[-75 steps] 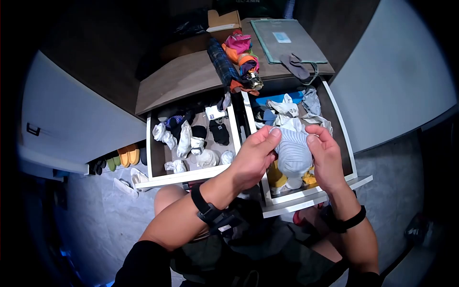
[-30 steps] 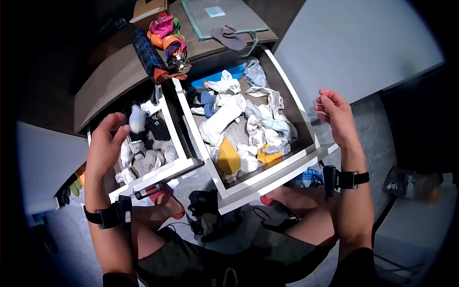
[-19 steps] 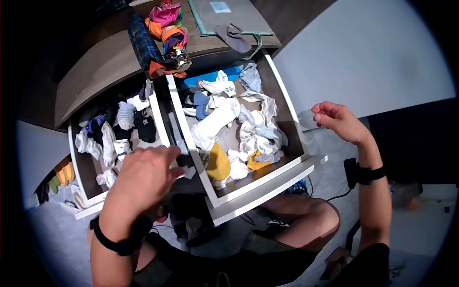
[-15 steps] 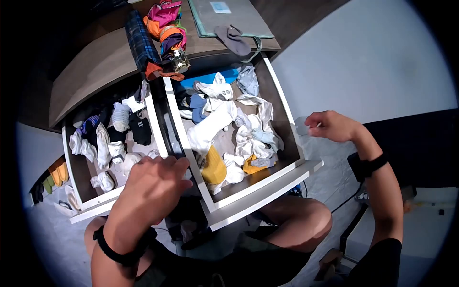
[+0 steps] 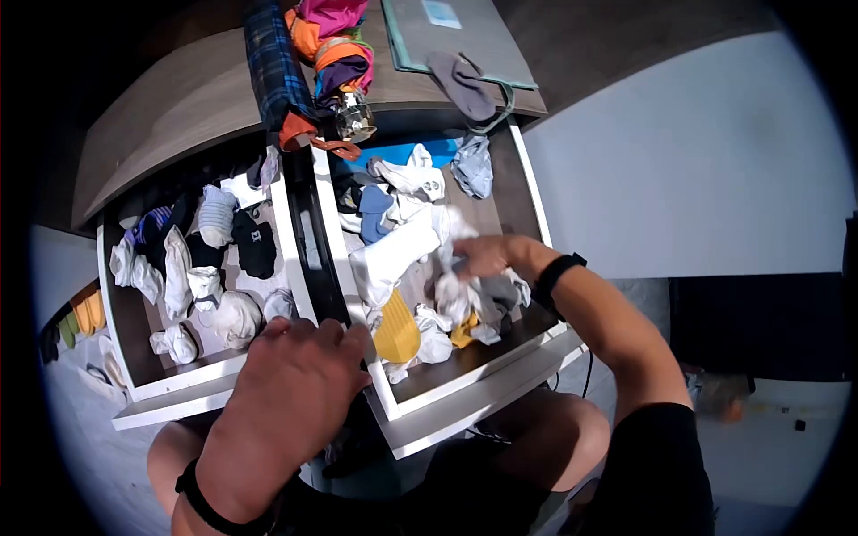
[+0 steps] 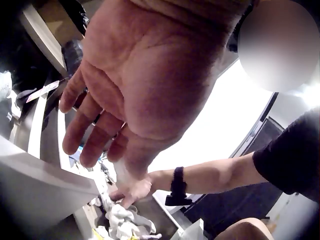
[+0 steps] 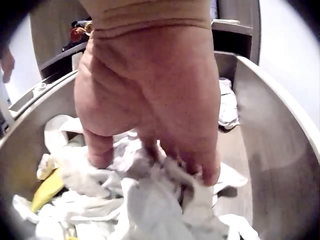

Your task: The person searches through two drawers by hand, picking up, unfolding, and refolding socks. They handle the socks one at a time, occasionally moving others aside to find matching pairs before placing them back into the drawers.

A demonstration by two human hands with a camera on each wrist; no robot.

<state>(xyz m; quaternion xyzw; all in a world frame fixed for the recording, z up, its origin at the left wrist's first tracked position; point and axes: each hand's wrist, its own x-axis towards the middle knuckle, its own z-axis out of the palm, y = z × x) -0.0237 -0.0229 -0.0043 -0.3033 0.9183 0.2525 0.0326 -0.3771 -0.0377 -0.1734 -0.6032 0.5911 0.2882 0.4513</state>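
In the right drawer [image 5: 529, 188], my right hand [image 5: 490, 256] reaches down into a heap of loose white and grey socks [image 7: 150, 205]. Thumb and fingers stand apart among the cloth in the right wrist view, their tips partly buried; I cannot tell whether they pinch a sock. My left hand [image 5: 290, 384], palm down, is at the front right corner of the left drawer [image 5: 192, 380], its fingers loosely bent with nothing in them. Rolled socks lie in that drawer, among them a grey striped bundle [image 5: 216, 215] and a black pair [image 5: 256, 243].
On the cabinet top lie a plaid folded umbrella [image 5: 273, 67], a colourful cloth bundle [image 5: 341, 67], a small glass jar [image 5: 356, 118] and a grey eye mask [image 5: 462, 87]. A yellow sock [image 5: 396, 329] is in the right drawer. Slippers [image 5: 88, 313] stand at left on the floor.
The striped sock bundle went from both hands into the left drawer. The left hand then came back toward its front corner. The right hand moved from outside the right drawer into the sock heap.
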